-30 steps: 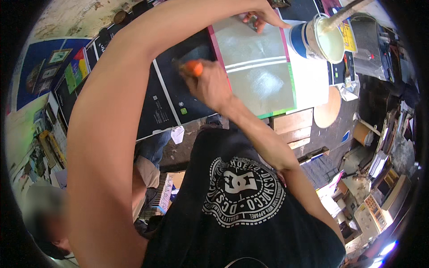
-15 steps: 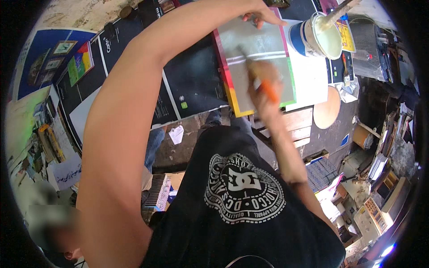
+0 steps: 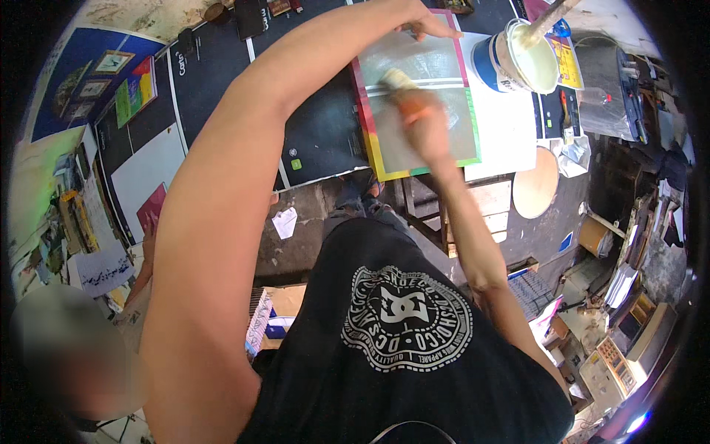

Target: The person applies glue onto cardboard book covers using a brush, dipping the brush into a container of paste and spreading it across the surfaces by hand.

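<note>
My right hand grips a wide paintbrush with an orange handle and pale bristles, slightly blurred by motion. The bristles lie over the grey translucent mesh of a flat rectangular screen, just by a pair of white lines across it. Red, yellow, pink and green strips edge the screen. At its far end my left hand rests with fingers extended, one pointing toward the pink edge, holding nothing. Right of the screen stands a white-and-blue bucket of pale, greenish-white liquid, a wooden stick leaning out of it.
Under the bucket lies a white sheet on the black-covered table. Another orange-handled brush lies farther right, by crumpled foil. At the left, another person's hand is by a maroon sheet. A round stool stands below.
My right hand and the brush have shifted a little left and away from me over the mesh. My left hand stays at the screen's far end. The other person's hand has come into view.
</note>
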Demonstrator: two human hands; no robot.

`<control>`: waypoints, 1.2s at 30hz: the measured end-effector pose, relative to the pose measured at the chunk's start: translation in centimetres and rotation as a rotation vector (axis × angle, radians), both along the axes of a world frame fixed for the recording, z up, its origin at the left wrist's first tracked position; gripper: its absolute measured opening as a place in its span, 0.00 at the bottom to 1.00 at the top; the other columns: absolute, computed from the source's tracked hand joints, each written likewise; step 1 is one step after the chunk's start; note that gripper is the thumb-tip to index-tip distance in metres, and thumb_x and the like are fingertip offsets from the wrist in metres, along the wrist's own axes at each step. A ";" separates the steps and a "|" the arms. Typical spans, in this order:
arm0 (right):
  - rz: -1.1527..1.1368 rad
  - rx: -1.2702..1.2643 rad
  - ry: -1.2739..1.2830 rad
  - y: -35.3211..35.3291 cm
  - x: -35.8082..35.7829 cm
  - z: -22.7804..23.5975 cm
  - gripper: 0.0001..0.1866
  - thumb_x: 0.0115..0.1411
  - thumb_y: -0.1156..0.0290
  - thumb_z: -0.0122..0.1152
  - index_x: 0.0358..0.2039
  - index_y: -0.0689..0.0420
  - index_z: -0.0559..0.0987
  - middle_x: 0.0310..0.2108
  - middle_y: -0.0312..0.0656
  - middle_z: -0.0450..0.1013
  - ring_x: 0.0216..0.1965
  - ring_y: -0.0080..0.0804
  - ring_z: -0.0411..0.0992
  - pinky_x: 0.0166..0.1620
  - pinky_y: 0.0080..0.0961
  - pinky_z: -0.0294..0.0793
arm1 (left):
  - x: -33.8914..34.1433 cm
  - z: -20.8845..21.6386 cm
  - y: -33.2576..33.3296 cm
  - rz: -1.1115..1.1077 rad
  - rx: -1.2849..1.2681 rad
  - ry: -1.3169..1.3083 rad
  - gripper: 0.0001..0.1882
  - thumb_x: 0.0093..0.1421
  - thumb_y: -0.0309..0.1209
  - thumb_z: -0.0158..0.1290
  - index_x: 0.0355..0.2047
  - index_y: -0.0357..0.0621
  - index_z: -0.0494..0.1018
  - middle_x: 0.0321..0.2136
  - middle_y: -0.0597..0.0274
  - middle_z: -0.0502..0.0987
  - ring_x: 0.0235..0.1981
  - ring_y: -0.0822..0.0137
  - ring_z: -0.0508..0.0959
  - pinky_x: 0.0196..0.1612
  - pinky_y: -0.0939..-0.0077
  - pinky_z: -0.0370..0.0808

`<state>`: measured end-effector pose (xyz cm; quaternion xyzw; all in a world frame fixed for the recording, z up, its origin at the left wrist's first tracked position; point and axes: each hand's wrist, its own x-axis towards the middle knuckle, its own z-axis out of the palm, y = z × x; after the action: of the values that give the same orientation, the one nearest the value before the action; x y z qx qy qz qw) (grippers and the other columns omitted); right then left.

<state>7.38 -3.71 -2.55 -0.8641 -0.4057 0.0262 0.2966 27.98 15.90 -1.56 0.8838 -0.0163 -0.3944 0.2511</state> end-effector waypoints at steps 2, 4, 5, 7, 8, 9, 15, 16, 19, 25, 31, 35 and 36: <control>0.094 -0.031 0.049 0.6 -5.4 0.6 0.23 0.46 0.79 0.62 0.46 0.55 0.81 0.41 0.46 0.77 0.47 0.47 0.74 0.51 0.44 0.71 | -0.2 -0.4 0.8 0.024 0.008 -0.008 0.54 0.53 0.80 0.30 0.55 0.43 0.69 0.54 0.49 0.71 0.52 0.58 0.71 0.53 0.58 0.66; 0.217 0.001 0.170 -0.3 -7.6 3.0 0.24 0.46 0.80 0.63 0.47 0.55 0.80 0.42 0.46 0.77 0.47 0.47 0.74 0.53 0.43 0.71 | -1.1 -0.8 0.6 0.033 0.003 -0.007 0.53 0.54 0.80 0.30 0.56 0.44 0.68 0.55 0.50 0.71 0.53 0.58 0.71 0.54 0.58 0.66; 0.286 0.033 0.199 -1.5 -7.4 3.8 0.24 0.46 0.80 0.63 0.47 0.55 0.80 0.42 0.46 0.77 0.47 0.47 0.74 0.53 0.43 0.71 | -1.3 -0.9 0.6 0.034 0.007 -0.014 0.53 0.54 0.80 0.30 0.57 0.44 0.68 0.56 0.50 0.70 0.53 0.58 0.71 0.55 0.58 0.65; 0.223 0.283 0.048 -2.6 -3.4 4.4 0.27 0.43 0.80 0.63 0.48 0.51 0.81 0.44 0.45 0.77 0.45 0.47 0.74 0.53 0.43 0.70 | -1.4 -0.4 0.5 0.052 0.011 -0.028 0.52 0.55 0.79 0.30 0.58 0.45 0.67 0.57 0.51 0.70 0.54 0.59 0.71 0.56 0.58 0.65; 0.134 0.211 -0.019 -2.1 -1.2 4.6 0.26 0.43 0.80 0.62 0.47 0.52 0.81 0.44 0.45 0.77 0.46 0.47 0.74 0.53 0.44 0.70 | -1.5 -0.5 0.0 0.046 0.013 -0.030 0.52 0.55 0.79 0.30 0.58 0.45 0.67 0.57 0.51 0.70 0.55 0.59 0.70 0.56 0.58 0.65; 0.051 0.144 -0.094 -1.4 0.8 4.2 0.26 0.43 0.80 0.62 0.47 0.52 0.81 0.43 0.46 0.77 0.47 0.47 0.73 0.53 0.44 0.70 | -1.5 -0.4 -0.2 0.050 0.009 -0.034 0.52 0.55 0.79 0.30 0.59 0.46 0.67 0.58 0.51 0.69 0.55 0.59 0.70 0.56 0.58 0.65; 0.194 -0.169 0.231 -4.0 -9.7 3.7 0.26 0.45 0.78 0.60 0.49 0.58 0.79 0.47 0.48 0.76 0.53 0.50 0.71 0.56 0.44 0.68 | -2.5 -0.7 0.0 0.069 0.011 -0.050 0.51 0.56 0.77 0.31 0.62 0.48 0.64 0.60 0.52 0.68 0.58 0.59 0.69 0.59 0.58 0.63; 0.196 -0.170 0.231 -4.3 -9.2 4.4 0.26 0.45 0.78 0.60 0.49 0.58 0.79 0.47 0.48 0.76 0.53 0.50 0.71 0.56 0.44 0.68 | -2.3 -0.3 0.2 0.073 0.015 -0.065 0.51 0.57 0.77 0.31 0.62 0.48 0.64 0.61 0.53 0.67 0.58 0.59 0.69 0.59 0.58 0.63; 0.253 0.091 0.018 -5.0 -5.0 5.8 0.21 0.45 0.79 0.61 0.44 0.59 0.81 0.42 0.47 0.79 0.44 0.49 0.76 0.48 0.44 0.72 | -2.7 -0.3 -0.2 0.079 0.002 -0.067 0.50 0.57 0.76 0.31 0.64 0.49 0.63 0.62 0.53 0.67 0.60 0.59 0.68 0.61 0.58 0.63; 0.217 -0.186 0.045 -5.1 -7.7 2.1 0.22 0.55 0.71 0.55 0.52 0.58 0.79 0.50 0.51 0.74 0.53 0.50 0.70 0.57 0.42 0.66 | -2.8 -0.7 0.0 0.088 -0.016 -0.058 0.49 0.59 0.75 0.31 0.67 0.51 0.61 0.65 0.55 0.65 0.62 0.60 0.67 0.63 0.59 0.61; 0.207 -0.073 0.046 -6.5 -6.2 8.0 0.22 0.53 0.73 0.58 0.50 0.56 0.81 0.49 0.48 0.76 0.52 0.47 0.71 0.57 0.43 0.66 | -2.6 -0.4 0.3 0.109 -0.052 -0.091 0.49 0.60 0.74 0.32 0.69 0.53 0.59 0.67 0.56 0.64 0.65 0.60 0.66 0.66 0.58 0.60; 0.337 -0.304 -0.142 -8.1 -7.8 2.2 0.23 0.54 0.74 0.57 0.52 0.56 0.79 0.46 0.48 0.74 0.51 0.44 0.72 0.55 0.39 0.66 | -3.3 -0.3 -0.6 0.087 -0.018 -0.087 0.48 0.60 0.74 0.31 0.69 0.54 0.59 0.68 0.57 0.63 0.66 0.59 0.65 0.66 0.57 0.58; 0.450 -0.321 -0.113 -8.7 -8.5 4.0 0.22 0.53 0.74 0.58 0.51 0.58 0.78 0.46 0.45 0.73 0.50 0.42 0.71 0.53 0.40 0.67 | -3.3 -0.3 -0.3 0.092 -0.012 -0.091 0.48 0.60 0.74 0.31 0.69 0.54 0.59 0.68 0.57 0.63 0.66 0.59 0.65 0.66 0.56 0.57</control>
<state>-1.17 -12.40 1.45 -0.7883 -0.5940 0.1071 0.1197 24.67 15.64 -1.88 0.8991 0.0109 -0.3418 0.2733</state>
